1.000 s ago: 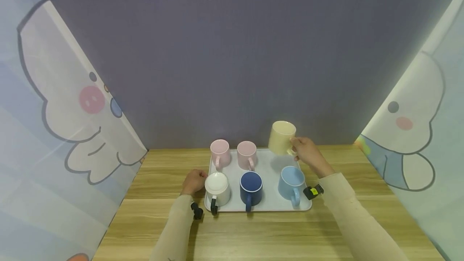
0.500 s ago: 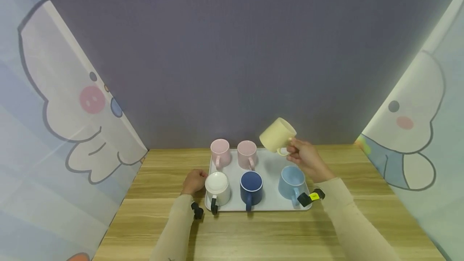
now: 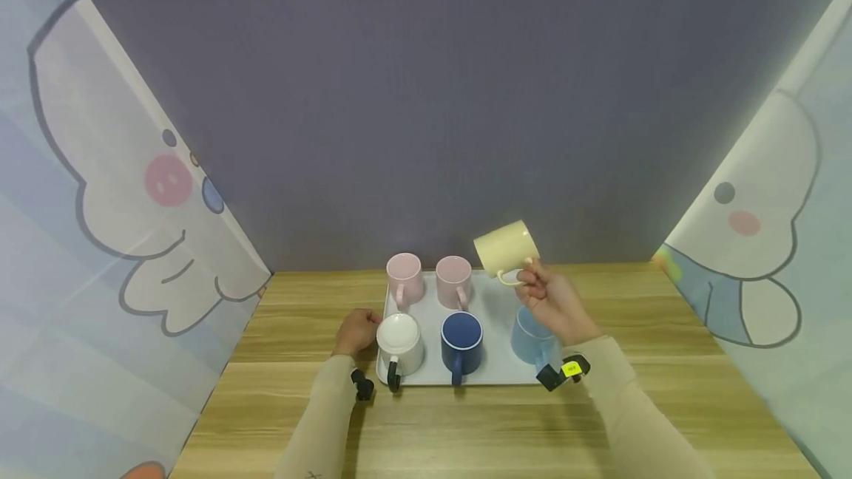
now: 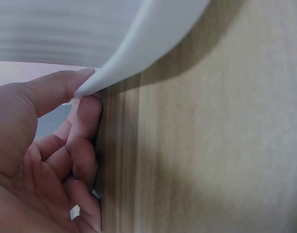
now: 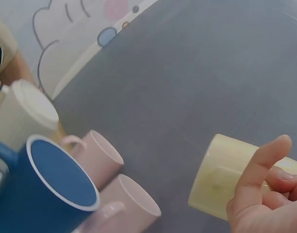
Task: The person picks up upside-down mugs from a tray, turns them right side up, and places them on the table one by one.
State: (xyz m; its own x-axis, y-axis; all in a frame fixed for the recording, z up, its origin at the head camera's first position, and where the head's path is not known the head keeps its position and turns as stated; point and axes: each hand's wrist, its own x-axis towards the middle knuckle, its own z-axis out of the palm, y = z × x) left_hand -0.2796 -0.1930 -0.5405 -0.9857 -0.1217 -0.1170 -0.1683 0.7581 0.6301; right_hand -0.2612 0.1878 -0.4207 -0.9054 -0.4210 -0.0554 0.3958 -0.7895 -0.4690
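My right hand [image 3: 552, 307] grips a pale yellow mug [image 3: 504, 248] by its handle, above the back right of a white tray [image 3: 495, 372]. The mug is tipped nearly onto its side. At the tray's left edge, my left hand [image 3: 357, 330] pinches the rim; in the left wrist view the thumb lies over the tray edge [image 4: 114, 73], with curled fingers [image 4: 87, 116] below. Two pink mugs [image 3: 404, 279] stand at the back of the tray. In front are a white mug [image 3: 399, 342], a dark blue mug [image 3: 461, 346] and a light blue mug [image 3: 529, 338], partly hidden behind my right hand.
The tray lies on a wood-grain table [image 3: 426, 427] against a dark grey backdrop [image 3: 426, 109]. Panels with cartoon drawings stand at the left [image 3: 133, 168] and right [image 3: 752, 242]. The front mugs' handles point toward me.
The yellow mug has gone from nearly upright to tipped on its side and shifted slightly left, as my right hand turned. My left hand and the other mugs have stayed in place.
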